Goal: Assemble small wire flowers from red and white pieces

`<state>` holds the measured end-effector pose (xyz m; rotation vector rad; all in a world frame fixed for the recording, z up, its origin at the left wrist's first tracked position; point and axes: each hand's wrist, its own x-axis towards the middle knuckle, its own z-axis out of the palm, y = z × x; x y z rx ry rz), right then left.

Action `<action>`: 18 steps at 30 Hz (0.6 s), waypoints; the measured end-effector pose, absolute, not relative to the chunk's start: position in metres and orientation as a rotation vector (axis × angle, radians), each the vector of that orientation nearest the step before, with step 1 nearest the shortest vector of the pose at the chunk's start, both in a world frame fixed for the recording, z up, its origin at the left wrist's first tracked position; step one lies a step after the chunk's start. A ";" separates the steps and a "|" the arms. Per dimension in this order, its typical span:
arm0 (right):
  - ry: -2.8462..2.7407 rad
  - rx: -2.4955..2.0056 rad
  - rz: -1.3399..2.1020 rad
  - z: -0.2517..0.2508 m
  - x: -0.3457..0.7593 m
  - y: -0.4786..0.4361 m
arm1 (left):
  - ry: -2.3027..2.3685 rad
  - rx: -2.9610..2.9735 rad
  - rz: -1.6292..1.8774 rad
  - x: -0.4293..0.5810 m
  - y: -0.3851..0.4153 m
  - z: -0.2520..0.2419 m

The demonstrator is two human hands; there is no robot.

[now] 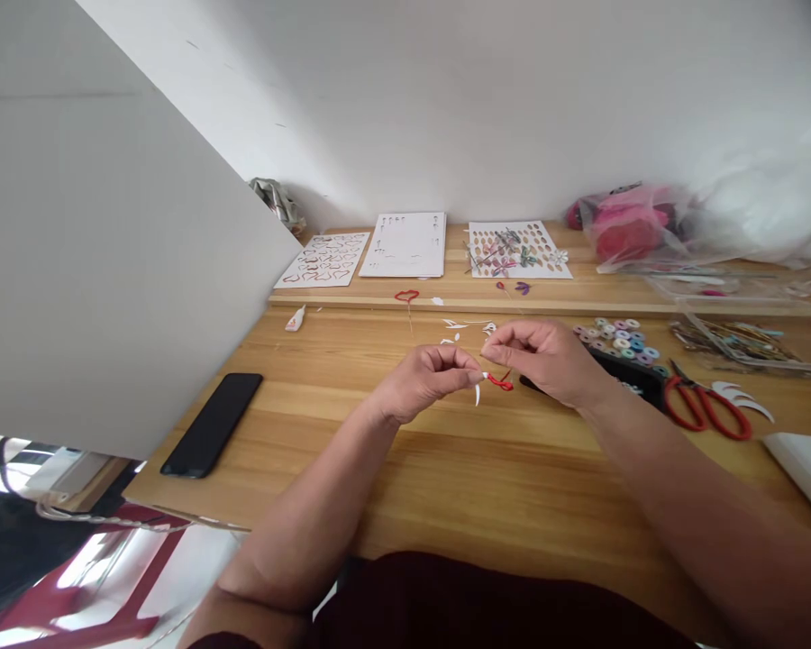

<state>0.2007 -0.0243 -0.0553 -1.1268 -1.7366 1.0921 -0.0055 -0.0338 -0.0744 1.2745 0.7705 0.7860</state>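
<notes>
My left hand [432,380] pinches the end of a small red thread-wrapped piece [500,383], which points to the right over the wooden table. A thin white curved strip [477,395] hangs just below those fingertips. Close beside it on the right, my right hand [544,359] has its thumb and forefinger pressed together, slightly above the red piece. What those fingers hold, if anything, is too small to make out.
Red-handled scissors [706,406], thread spools [622,338] and a clear box [750,338] lie right. A black phone [213,424] and small glue bottle [296,318] are left. Paper sheets [405,245] and a pink bag [632,225] rest on the raised back shelf.
</notes>
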 end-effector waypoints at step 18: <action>-1.920 -1.192 0.950 -0.042 0.188 -0.046 | 0.915 1.220 1.169 -0.003 -0.021 -0.079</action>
